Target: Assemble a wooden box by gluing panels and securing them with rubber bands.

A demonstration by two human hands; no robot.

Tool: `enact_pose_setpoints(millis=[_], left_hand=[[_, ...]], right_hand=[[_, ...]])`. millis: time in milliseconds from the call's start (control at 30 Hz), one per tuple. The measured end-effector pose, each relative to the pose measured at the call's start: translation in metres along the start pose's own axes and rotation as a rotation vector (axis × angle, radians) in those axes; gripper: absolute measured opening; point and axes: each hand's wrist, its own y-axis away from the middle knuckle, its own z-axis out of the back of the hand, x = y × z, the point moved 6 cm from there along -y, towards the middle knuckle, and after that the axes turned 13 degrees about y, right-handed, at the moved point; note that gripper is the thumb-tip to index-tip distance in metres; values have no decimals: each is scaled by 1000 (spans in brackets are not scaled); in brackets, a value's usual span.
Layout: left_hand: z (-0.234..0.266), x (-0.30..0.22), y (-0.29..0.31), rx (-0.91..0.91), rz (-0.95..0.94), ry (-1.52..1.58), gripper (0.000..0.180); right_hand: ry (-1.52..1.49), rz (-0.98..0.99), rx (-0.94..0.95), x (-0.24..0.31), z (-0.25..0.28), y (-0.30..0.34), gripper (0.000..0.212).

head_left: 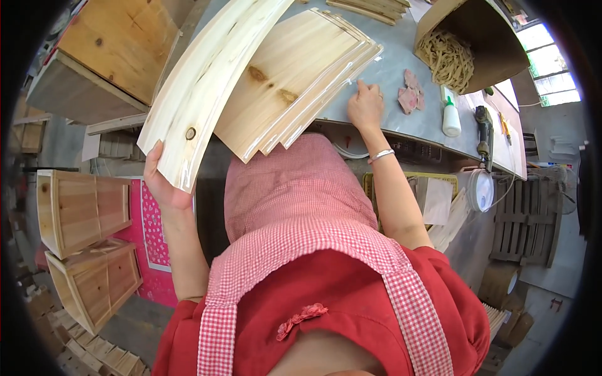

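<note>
My left hand [167, 182] grips the near end of a long pale wooden board [210, 94], tilted up on the left. Wet-looking, shiny streaks run along its near end. Beside it, a stack of knotted wooden panels [285, 78] lies fanned out, overhanging the table's near edge, with glossy white streaks along the staggered edges. My right hand [366, 108] is closed over the grey table [392, 78], just right of the stack. Whatever its fingers may hold is too small to make out. Some crumpled pink scraps [411, 94] lie to its right.
Farther right are a white squeeze bottle [451, 119] with a green tip, a dark power tool [483, 133] and a cardboard box [501, 47] of beige strips. Wooden boxes [84, 203] stand at lower left; a large wooden case [113, 47] is at upper left.
</note>
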Motion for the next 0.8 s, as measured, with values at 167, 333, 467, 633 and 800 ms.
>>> enact_pose_setpoints(millis=[167,333,467,633,800], left_hand=[[4,4,-4,-10,17,-15,39],[3,10,-6,-47,8,-18,38],[9,9,-8,-42,34,-23,38],[10,12,-9,25,132,44,39],[11,12,-7,8,133,52,39]], right_hand=[[59,4,62,3,-11,1,42],[85,92,63,20,-5,22,42],[-439,107,59,33,1,49,41],[-606,125,9,55,14,79,47],[-217,375,152,95,33,121,62]])
